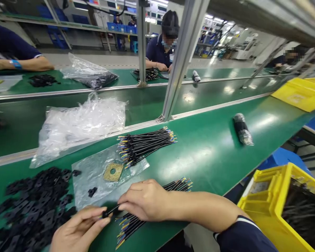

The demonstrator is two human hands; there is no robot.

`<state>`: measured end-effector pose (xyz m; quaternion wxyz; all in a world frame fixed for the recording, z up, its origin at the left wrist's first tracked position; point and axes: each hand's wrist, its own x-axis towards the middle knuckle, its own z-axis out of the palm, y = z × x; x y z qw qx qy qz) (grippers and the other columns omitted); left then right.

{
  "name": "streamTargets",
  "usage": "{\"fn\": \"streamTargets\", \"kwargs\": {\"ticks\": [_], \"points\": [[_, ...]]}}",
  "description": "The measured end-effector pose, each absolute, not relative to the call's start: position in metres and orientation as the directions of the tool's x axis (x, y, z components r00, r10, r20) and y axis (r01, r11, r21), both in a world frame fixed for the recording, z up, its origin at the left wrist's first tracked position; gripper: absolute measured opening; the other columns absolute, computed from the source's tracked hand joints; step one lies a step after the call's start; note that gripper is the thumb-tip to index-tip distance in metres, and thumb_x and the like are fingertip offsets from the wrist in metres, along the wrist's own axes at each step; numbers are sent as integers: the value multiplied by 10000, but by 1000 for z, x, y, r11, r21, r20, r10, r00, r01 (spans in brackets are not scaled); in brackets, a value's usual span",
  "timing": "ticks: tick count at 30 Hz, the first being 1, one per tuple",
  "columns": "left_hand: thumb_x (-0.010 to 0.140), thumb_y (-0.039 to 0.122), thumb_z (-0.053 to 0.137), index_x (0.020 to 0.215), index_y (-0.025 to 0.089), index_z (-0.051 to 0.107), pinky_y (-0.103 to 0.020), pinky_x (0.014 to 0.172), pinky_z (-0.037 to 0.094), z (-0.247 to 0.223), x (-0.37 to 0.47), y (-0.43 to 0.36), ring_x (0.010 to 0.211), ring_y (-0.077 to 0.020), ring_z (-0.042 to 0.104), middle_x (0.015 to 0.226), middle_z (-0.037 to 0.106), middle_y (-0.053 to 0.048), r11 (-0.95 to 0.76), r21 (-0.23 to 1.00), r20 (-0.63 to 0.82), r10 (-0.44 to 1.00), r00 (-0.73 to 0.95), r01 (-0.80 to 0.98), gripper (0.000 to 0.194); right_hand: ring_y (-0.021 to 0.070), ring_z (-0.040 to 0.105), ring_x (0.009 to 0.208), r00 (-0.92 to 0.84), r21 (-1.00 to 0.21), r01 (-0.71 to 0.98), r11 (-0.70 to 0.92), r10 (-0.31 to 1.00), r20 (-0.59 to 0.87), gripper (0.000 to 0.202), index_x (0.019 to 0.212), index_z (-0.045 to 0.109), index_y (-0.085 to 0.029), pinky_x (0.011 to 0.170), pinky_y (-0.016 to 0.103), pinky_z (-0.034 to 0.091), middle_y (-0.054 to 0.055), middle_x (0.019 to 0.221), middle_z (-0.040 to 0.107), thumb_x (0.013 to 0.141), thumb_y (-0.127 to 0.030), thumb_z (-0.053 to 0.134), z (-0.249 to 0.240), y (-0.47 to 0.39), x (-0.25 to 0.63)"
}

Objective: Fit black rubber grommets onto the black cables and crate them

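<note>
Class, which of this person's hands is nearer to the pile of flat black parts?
Left: the left hand is beside the black pile; the right hand is farther off, over the lower cable bundle.

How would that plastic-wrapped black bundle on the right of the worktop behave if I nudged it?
The black bundle would probably roll, since it looks roughly cylindrical and lies on its side on the smooth green worktop. Its shiny clear wrap may feel slippery. It's likely fairly stiff, as it holds a straight shape.
</note>
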<state>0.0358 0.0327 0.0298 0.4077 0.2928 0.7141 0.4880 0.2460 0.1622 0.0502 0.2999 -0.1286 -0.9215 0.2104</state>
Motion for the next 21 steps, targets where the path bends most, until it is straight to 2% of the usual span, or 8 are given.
{"fn": "streamTargets", "kwargs": {"ticks": [5,7,10,14,19,21], "points": [[664,363,925,722,270,836,-311,604,646,53,55,36,647,-236,760,710,800,-50,14,942,131,905,-405,336,141,123,680,667,-844,-702,88,707,427,325,207,976,739,-159,660,209,526,31,792,747,1045,-256,570,64,156,254],[717,306,911,754,277,838,-286,626,639,55,56,39,649,-209,764,713,806,-37,-58,912,218,907,-361,405,87,117,660,641,-868,-782,92,617,435,241,187,953,736,-169,640,203,496,18,777,740,1033,-221,575,67,156,254],[775,289,888,801,253,834,-248,611,624,53,56,39,634,-180,764,729,811,-38,-150,893,290,913,-287,424,70,109,622,606,-891,-855,97,510,427,154,198,916,731,-174,608,199,456,4,747,723,1025,-211,570,70,154,250],[795,288,881,827,231,821,-203,605,612,51,57,38,637,-157,770,740,814,-28,-238,893,330,923,-196,383,89,107,595,599,-906,-892,108,439,412,93,226,882,722,-176,593,199,429,2,736,712,1027,-233,558,72,151,246],[789,271,886,844,239,818,-197,622,603,49,61,38,653,-150,772,760,818,-18,-205,906,298,930,-215,370,93,112,610,621,-907,-893,116,435,412,83,258,842,698,-190,621,200,444,-6,719,699,1040,-255,546,69,151,245],[789,326,885,877,246,826,-210,637,604,48,60,36,657,-157,773,762,818,-20,-192,911,283,935,-214,366,132,109,619,621,-907,-885,102,453,407,104,268,838,695,-193,621,195,454,-10,712,699,1049,-258,543,71,151,245]]}}
